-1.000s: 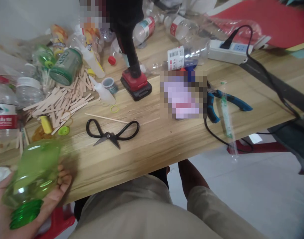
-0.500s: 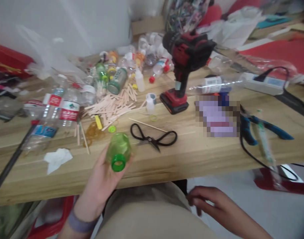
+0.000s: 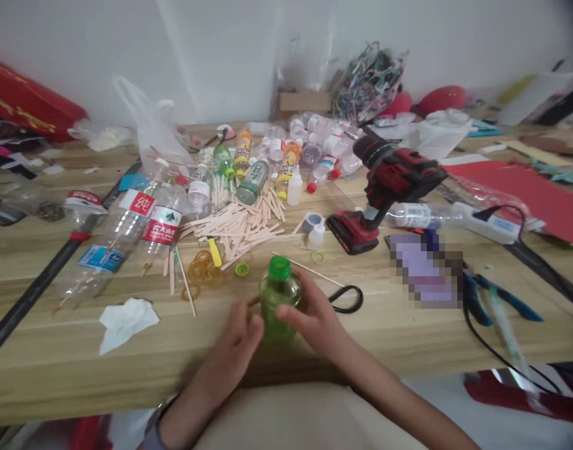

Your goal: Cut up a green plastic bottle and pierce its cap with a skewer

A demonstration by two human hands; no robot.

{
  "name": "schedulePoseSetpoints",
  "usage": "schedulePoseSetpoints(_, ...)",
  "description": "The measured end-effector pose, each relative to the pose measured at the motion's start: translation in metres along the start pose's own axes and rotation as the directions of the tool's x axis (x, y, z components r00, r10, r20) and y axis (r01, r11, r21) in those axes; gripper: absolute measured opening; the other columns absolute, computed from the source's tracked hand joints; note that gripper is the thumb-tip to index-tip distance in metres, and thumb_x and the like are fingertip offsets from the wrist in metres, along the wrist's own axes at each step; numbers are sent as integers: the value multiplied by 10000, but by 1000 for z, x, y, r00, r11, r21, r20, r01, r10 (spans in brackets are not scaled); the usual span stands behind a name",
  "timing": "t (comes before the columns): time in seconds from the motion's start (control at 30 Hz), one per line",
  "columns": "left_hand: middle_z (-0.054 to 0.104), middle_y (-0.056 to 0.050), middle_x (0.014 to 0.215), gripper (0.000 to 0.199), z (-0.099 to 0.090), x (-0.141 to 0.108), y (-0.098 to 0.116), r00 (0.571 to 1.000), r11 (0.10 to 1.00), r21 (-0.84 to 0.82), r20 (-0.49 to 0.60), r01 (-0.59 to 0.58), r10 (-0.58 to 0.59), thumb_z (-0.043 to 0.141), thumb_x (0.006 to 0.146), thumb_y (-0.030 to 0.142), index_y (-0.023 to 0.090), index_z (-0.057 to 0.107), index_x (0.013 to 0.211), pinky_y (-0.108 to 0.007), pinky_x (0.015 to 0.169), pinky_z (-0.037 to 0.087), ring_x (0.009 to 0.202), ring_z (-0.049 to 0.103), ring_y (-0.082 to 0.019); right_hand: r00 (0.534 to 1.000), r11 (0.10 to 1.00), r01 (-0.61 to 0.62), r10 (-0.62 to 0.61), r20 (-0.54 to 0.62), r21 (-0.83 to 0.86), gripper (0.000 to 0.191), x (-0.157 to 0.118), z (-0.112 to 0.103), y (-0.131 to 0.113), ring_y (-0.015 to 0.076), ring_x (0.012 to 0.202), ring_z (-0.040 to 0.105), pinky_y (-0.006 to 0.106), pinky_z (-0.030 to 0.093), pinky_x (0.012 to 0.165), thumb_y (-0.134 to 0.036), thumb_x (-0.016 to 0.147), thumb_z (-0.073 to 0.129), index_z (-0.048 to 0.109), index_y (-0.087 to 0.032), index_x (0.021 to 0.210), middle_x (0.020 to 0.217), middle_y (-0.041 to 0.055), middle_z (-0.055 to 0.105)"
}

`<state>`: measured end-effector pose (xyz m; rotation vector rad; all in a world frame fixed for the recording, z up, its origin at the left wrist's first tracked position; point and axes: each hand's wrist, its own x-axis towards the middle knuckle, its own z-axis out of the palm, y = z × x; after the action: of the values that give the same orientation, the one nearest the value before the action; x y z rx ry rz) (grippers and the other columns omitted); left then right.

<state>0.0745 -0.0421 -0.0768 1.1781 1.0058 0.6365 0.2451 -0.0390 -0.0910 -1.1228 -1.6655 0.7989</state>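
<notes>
A green plastic bottle [image 3: 278, 306] stands upright near the table's front edge, its neck uncapped or capped, I cannot tell. Wrapped round its right side is my right hand [image 3: 320, 315], thumb across the front. My left hand [image 3: 237, 344] is closed against the bottle's left side, fingers curled, slightly blurred. Behind my right hand, black-handled scissors [image 3: 349, 300] show only one loop. A thin wooden stick [image 3: 309, 270] lies just beyond the bottle. To the left are a lime bottle cap [image 3: 241, 269], a yellow-handled tool [image 3: 214, 252] and rubber bands [image 3: 202, 269].
A red cordless drill [image 3: 385, 187] stands behind to the right, near blue-handled pliers [image 3: 478, 300]. Flat wooden sticks [image 3: 239, 222] are piled in the middle. Clear bottles [image 3: 159, 228] and crumpled tissue [image 3: 129, 322] lie left. Many more bottles fill the back.
The green bottle has moved right and been turned upright, neck up. My right hand has risen from beside my lap onto it. The view has shifted, and the scissors are now mostly covered.
</notes>
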Motion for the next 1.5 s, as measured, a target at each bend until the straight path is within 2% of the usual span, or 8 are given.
schedulePoseSetpoints(0.1, 534, -183, 1485, 909, -7, 5, 4, 989, 970, 213, -66, -114, 130, 832, 717, 496, 217, 382, 1457, -524, 1138, 410, 1379, 494, -384, 997, 998, -56, 57, 48, -13, 407, 4, 3, -4, 189, 1055, 700, 291, 583, 854, -433, 1093, 251, 451, -219, 1375, 1171, 94, 702)
schedulePoseSetpoints(0.27, 644, -131, 1360, 796, -17, 16, 14, 973, 974, 223, -210, -51, 99, 805, 701, 394, 218, 464, 1398, -515, 1090, 462, 1297, 577, -378, 979, 949, -156, 186, 86, -274, 368, 8, -46, 12, 301, 1220, 599, 471, 484, 1043, -420, 1023, 450, 641, -192, 1239, 1301, 155, 637)
schedulePoseSetpoints(0.4, 714, -137, 1203, 772, -31, 22, 11, 954, 998, 23, -295, 62, -53, 779, 709, 500, 188, 495, 1355, -494, 946, 544, 1110, 672, -365, 925, 816, -229, 352, 142, -531, 197, -3, -73, 29, 397, 1086, 609, 612, 455, 966, -232, 875, 645, 702, -168, 1052, 1122, 180, 676)
schedulePoseSetpoints(0.57, 726, -103, 1124, 721, -34, 24, 3, 963, 975, -210, -238, 79, -129, 794, 715, 494, 196, 535, 1318, -374, 757, 573, 959, 697, -289, 869, 722, -213, 448, 210, -658, 55, -3, -67, 30, 343, 930, 621, 508, 508, 830, -169, 850, 621, 638, -161, 902, 980, 156, 644)
schedulePoseSetpoints(0.73, 738, -57, 949, 524, -31, 18, 11, 984, 913, -400, -113, 83, -139, 794, 737, 480, 225, 615, 1159, -301, 660, 540, 790, 681, -218, 818, 797, -211, 461, 344, -566, 80, 8, -83, 13, 182, 635, 607, 281, 499, 573, -236, 906, 550, 526, -212, 834, 733, 16, 628)
schedulePoseSetpoints(0.93, 750, -48, 869, 545, -30, 13, 22, 988, 819, -558, 4, 133, -157, 873, 654, 459, 229, 627, 1083, -246, 584, 481, 688, 646, -174, 835, 857, -515, 507, 215, -22, 457, 15, -93, -10, 240, 748, 733, 319, 616, 648, -611, 883, 666, 597, -205, 1082, 761, 57, 717)
schedulePoseSetpoints(1.17, 760, -77, 936, 497, -29, 7, 15, 992, 817, -563, 47, 124, -119, 747, 799, 595, 209, 652, 1095, -268, 673, 510, 798, 680, -197, 992, 936, -80, 109, 65, -341, 390, 24, -63, -34, 166, 580, 685, 230, 542, 482, -512, 994, 570, 681, -214, 770, 739, 29, 730)
schedulePoseSetpoints(1.5, 735, -81, 937, 542, -21, 3, 25, 992, 858, -510, -60, 62, -108, 785, 745, 615, 206, 651, 1075, -323, 725, 510, 856, 692, -248, 957, 823, 280, -199, 211, -495, 218, 27, -42, -39, 136, 699, 705, 212, 561, 594, -203, 1055, 410, 604, -203, 957, 831, 33, 708)
